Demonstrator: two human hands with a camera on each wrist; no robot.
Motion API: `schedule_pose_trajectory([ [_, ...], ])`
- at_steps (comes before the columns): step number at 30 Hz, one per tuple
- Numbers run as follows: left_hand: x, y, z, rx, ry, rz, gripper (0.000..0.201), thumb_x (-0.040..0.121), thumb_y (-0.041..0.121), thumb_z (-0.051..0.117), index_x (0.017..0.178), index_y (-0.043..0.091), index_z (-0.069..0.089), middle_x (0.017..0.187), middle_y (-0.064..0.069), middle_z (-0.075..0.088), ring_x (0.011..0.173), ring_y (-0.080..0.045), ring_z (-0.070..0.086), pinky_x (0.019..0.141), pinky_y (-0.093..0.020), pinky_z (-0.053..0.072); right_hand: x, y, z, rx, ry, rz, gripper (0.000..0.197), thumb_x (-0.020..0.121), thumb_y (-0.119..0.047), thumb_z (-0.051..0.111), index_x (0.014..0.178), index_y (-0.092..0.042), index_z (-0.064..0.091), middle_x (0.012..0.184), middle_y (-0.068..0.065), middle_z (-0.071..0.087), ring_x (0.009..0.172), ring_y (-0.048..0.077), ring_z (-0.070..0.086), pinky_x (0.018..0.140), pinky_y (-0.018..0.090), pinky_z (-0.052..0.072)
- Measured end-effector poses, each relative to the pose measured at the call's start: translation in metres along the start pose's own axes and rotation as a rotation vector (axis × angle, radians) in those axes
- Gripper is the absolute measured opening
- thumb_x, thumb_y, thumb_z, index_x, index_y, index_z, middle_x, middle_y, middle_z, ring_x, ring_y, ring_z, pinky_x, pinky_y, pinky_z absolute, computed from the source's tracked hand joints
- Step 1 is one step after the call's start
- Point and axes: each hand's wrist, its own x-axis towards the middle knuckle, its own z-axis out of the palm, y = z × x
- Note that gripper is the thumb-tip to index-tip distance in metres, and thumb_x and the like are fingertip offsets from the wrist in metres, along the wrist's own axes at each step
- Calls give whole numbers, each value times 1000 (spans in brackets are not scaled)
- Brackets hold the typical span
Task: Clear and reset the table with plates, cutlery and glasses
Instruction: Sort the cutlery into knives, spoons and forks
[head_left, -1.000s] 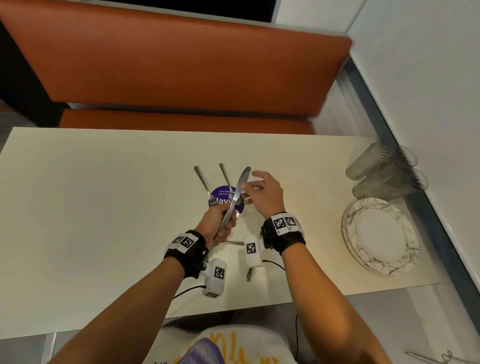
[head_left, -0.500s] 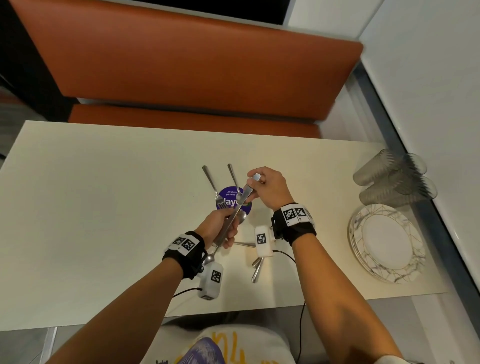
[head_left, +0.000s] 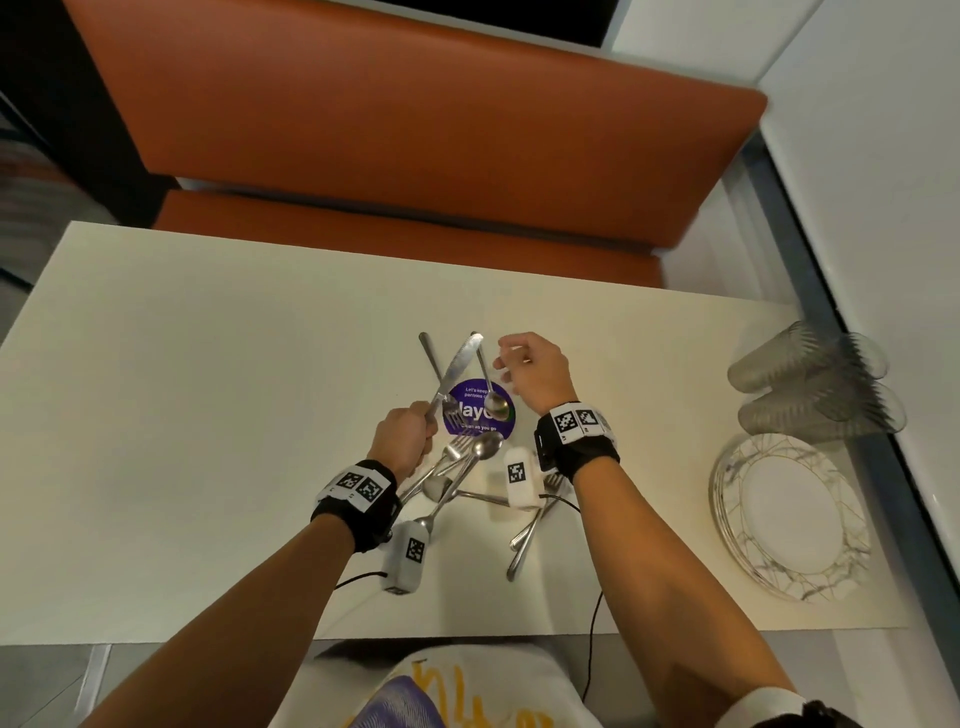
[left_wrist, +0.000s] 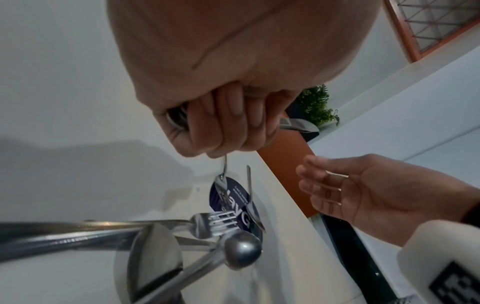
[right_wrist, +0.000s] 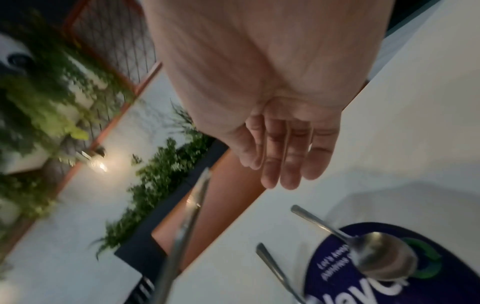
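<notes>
My left hand (head_left: 404, 435) grips a table knife (head_left: 458, 364) by its handle, blade pointing up and away, together with a bundle of forks and spoons (head_left: 457, 462) that sticks out toward me. The left wrist view shows the fingers (left_wrist: 221, 131) curled round the handles and the bundle (left_wrist: 207, 236) below. My right hand (head_left: 524, 364) hovers just right of the blade, empty, fingers (right_wrist: 285, 156) straight. A fork (head_left: 430, 358) and a spoon (head_left: 488, 387) lie on the table (head_left: 208, 415) across a purple round sticker (head_left: 480, 413).
Two more pieces of cutlery (head_left: 524, 540) lie on the table under my right wrist. A stack of patterned plates (head_left: 789, 519) sits at the right edge, with ribbed glasses (head_left: 810, 384) lying behind it. An orange bench (head_left: 405, 119) runs along the far side.
My right hand has let go of the knife's tip and drawn slightly right. The knife stays in my left hand and its blade has swung left.
</notes>
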Motion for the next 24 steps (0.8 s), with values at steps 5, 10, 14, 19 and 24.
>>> schedule_pose_trajectory([
  [5,11,-1,-9,-20,61,-2,44,100,42,44,61,21,45,51,6,41,44,-14,30,48,-26,25,25,27,28,-333,-67,-27,22,97,-12,52,108,-16,71,105,4,71,86,17,66,66,19,49],
  [10,15,1,-11,-18,54,-13,49,102,45,44,59,23,39,50,8,37,42,-10,27,44,-25,24,44,48,49,-499,-145,-8,24,91,-14,69,115,-17,66,116,11,58,104,28,60,91,40,55],
  [14,18,2,-10,-7,47,2,48,103,42,44,60,22,36,50,9,36,42,-9,26,43,-24,25,48,59,53,-514,-161,-22,22,90,-6,68,108,-18,64,110,4,52,101,22,56,87,33,54],
  [19,24,-4,-9,8,44,-12,50,102,46,43,58,23,37,51,8,36,42,-10,26,44,-24,24,37,78,32,-480,-157,31,22,90,3,62,105,-12,66,102,5,54,84,15,55,61,12,44],
  [24,25,-4,-5,21,39,-4,51,103,47,42,58,24,36,50,8,34,41,-10,24,42,-24,23,8,110,9,-500,-130,70,21,87,3,65,96,-17,68,99,6,56,77,14,57,70,22,51],
])
